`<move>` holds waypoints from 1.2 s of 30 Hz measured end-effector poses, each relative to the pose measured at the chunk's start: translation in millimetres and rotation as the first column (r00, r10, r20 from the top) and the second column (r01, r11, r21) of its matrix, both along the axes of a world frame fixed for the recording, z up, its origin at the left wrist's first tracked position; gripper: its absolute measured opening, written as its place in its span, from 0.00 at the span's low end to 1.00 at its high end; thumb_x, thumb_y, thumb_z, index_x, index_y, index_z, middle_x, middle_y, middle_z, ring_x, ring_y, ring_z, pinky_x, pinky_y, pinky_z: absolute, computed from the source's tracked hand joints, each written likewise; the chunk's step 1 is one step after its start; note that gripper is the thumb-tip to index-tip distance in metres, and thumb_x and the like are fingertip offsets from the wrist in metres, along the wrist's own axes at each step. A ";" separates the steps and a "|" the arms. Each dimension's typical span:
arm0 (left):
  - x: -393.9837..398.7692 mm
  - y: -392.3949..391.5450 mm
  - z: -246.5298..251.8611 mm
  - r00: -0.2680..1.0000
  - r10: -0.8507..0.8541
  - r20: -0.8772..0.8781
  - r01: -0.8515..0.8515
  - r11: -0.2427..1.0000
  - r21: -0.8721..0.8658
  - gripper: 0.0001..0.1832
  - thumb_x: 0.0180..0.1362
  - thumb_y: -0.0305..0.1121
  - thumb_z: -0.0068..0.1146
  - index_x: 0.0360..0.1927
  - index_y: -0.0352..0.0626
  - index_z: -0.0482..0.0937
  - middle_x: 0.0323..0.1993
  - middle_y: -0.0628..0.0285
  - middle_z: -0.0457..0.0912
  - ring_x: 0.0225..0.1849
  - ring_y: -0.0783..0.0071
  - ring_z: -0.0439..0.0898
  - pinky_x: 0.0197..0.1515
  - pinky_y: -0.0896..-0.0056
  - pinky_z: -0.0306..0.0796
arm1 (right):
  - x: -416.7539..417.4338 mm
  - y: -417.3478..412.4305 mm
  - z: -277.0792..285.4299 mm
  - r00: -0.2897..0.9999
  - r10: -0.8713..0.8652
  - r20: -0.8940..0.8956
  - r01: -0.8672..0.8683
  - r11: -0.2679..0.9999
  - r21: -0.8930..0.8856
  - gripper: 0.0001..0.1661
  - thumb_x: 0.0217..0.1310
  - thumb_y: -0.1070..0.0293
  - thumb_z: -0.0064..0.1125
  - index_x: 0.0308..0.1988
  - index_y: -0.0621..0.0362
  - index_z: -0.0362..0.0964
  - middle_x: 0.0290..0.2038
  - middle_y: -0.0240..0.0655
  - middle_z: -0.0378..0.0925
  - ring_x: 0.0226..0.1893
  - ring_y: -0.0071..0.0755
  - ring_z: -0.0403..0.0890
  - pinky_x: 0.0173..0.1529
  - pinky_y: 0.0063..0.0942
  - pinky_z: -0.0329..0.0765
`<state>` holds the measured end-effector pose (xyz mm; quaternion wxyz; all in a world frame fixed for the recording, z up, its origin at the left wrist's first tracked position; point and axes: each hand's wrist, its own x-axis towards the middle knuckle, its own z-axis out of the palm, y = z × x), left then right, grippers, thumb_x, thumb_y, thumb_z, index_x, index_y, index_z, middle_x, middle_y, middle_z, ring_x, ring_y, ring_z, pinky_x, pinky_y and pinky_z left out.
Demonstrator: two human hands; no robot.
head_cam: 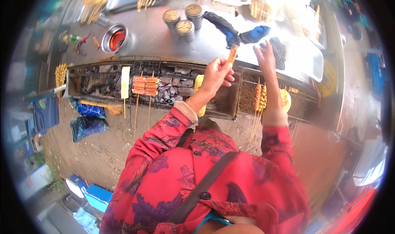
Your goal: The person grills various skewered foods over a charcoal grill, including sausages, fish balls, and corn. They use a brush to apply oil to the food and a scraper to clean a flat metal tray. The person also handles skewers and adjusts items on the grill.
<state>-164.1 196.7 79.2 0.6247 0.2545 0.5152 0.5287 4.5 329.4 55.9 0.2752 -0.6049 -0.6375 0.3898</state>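
My left hand (217, 73), above the charcoal grill, holds a small orange-brown object (232, 54) between thumb and fingers; it may be a knife handle or a packet. My right hand (264, 56) is raised with fingers apart and holds nothing, beside a dark crumpled cloth (278, 53). Black-and-blue gloves or cloths (254, 34) lie on the metal counter just beyond. On the grill are a pale yellow skewered slab (125, 82), two skewers of reddish sliced food (145, 86) and an ear of corn (200, 81) partly behind my left forearm. More skewers (257, 96) rest by my right forearm.
Three lidded metal shakers (185, 27) and a metal bowl of red liquid (114, 38) stand on the counter (148, 39). Trays of skewers line its far side. Glowing or ashy charcoal (168, 94) lies in the grill trough. A blue bag (89, 109) is at the near left.
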 end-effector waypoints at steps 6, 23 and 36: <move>23.4 -55.1 -2.3 0.915 0.017 -0.402 0.100 0.959 0.267 0.13 0.61 0.40 0.49 0.38 0.39 0.74 0.22 0.61 0.79 0.22 0.75 0.78 0.25 0.73 0.70 | -52.3 -144.7 73.9 0.862 0.105 -0.496 -0.200 0.970 -0.141 0.19 0.67 0.63 0.44 0.49 0.64 0.70 0.43 0.41 0.77 0.47 0.31 0.75 0.52 0.26 0.69; -213.5 -335.6 -20.0 0.799 0.278 -0.534 -0.252 0.960 0.124 0.14 0.60 0.28 0.50 0.49 0.38 0.70 0.30 0.62 0.76 0.30 0.81 0.76 0.32 0.80 0.72 | 183.4 -511.5 -113.1 0.858 -0.198 0.475 0.494 0.573 -0.654 0.14 0.60 0.61 0.52 0.40 0.61 0.70 0.21 0.27 0.67 0.21 0.20 0.64 0.23 0.23 0.61; -146.7 -356.7 -4.1 0.342 -0.709 -0.617 0.891 0.453 -0.026 0.28 0.55 0.38 0.54 0.59 0.50 0.63 0.38 0.58 0.81 0.41 0.63 0.80 0.46 0.63 0.71 | 55.9 -448.0 -35.6 0.933 -0.357 -0.042 0.267 0.769 -0.581 0.18 0.63 0.52 0.50 0.44 0.53 0.72 0.23 0.28 0.73 0.22 0.19 0.73 0.24 0.21 0.69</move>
